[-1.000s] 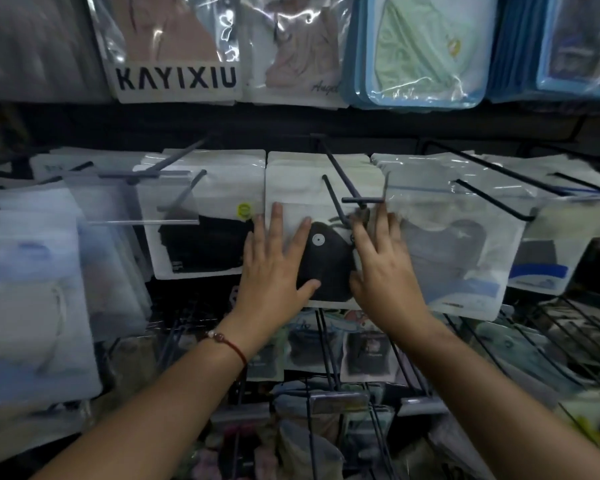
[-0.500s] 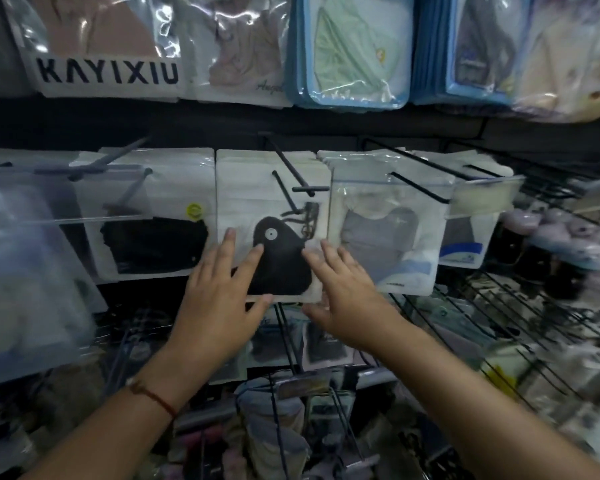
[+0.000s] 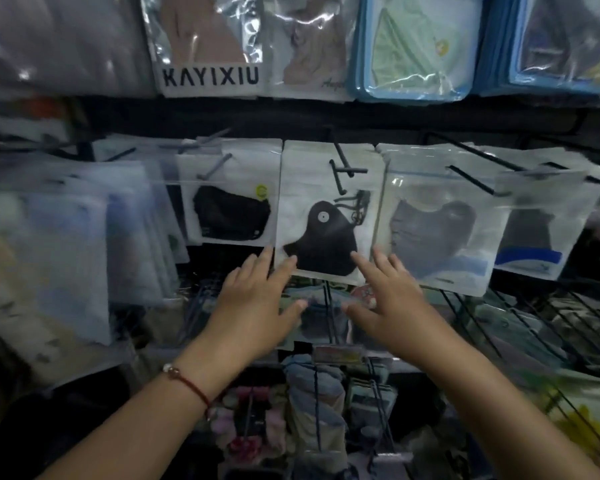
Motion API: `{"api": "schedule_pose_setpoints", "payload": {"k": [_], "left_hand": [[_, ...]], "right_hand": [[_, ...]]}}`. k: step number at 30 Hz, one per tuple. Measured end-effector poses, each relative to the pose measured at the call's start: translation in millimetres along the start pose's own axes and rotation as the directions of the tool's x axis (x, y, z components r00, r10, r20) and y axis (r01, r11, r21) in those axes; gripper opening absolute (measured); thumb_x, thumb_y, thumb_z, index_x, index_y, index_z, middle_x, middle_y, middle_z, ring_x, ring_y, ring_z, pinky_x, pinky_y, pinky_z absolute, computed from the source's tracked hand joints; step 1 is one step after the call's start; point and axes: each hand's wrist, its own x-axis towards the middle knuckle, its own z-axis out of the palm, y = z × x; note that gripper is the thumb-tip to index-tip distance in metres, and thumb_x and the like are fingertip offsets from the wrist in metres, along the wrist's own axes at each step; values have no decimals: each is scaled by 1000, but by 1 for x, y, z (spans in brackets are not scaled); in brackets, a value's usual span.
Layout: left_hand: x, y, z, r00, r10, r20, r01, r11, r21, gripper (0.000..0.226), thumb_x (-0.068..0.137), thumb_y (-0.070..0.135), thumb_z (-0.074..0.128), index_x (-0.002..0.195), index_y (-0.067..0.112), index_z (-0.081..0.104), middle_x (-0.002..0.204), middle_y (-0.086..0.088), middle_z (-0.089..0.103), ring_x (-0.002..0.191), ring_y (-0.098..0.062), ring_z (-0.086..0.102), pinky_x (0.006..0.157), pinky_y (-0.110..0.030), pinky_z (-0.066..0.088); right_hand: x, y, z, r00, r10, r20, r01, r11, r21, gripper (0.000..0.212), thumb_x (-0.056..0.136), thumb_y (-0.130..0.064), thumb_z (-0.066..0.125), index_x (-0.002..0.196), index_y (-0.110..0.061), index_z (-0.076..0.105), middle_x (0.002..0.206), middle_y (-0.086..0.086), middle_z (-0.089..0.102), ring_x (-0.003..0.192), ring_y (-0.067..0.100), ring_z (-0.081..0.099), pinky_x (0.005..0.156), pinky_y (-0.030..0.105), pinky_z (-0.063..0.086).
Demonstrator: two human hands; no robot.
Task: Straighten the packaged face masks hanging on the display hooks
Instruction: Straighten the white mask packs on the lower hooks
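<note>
Head view: the middle mask packet [image 3: 326, 216] hangs on its black hook [image 3: 338, 168], and both hands sit at its lower corners, likely to square it. The left hand [image 3: 253, 306] and right hand [image 3: 392, 303] are spread flat, fingers straight, gripping nothing.

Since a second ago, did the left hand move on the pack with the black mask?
Yes. The left hand slid down the middle mask pack. Earlier it lay flat over the pack's face; now only its fingertips reach the pack's bottom left corner.
</note>
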Motion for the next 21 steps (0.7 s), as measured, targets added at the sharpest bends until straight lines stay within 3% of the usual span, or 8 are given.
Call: {"api": "schedule_pose_setpoints", "payload": {"k": [5, 13, 21], "left_hand": [[-44, -9, -9, 994, -106, -7, 106, 993, 56, 72, 95, 70, 33, 156, 43, 6, 167, 5, -8, 154, -19, 0, 122, -39, 9], [-107, -58, -30, 962, -224, -157, 237, 969, 73, 64, 95, 63, 42, 153, 35, 33, 162, 2, 25, 147, -19, 27, 117, -37, 28], [-131, -156, -48, 936, -283, -211, 301, 952, 56, 60, 96, 63, 41, 151, 40, 32, 163, 1, 22, 146, -23, 28, 113, -43, 36]], "right_hand": [[-8, -7, 20, 995, -86, 46, 83, 995, 48, 77, 91, -68, 36, 154, -42, -1, 162, -7, -18, 149, 19, -15, 120, 42, 2], [-25, -71, 58, 949, -259, 182, 238, 963, 128, 75, 92, -71, 27, 153, -43, -7, 158, -12, -27, 147, 16, -23, 119, 39, -7], [-10, -166, 85, 923, -348, 164, 340, 937, 77, 75, 92, -70, 28, 152, -44, -10, 157, -12, -30, 145, 16, -26, 118, 38, -9]]}}
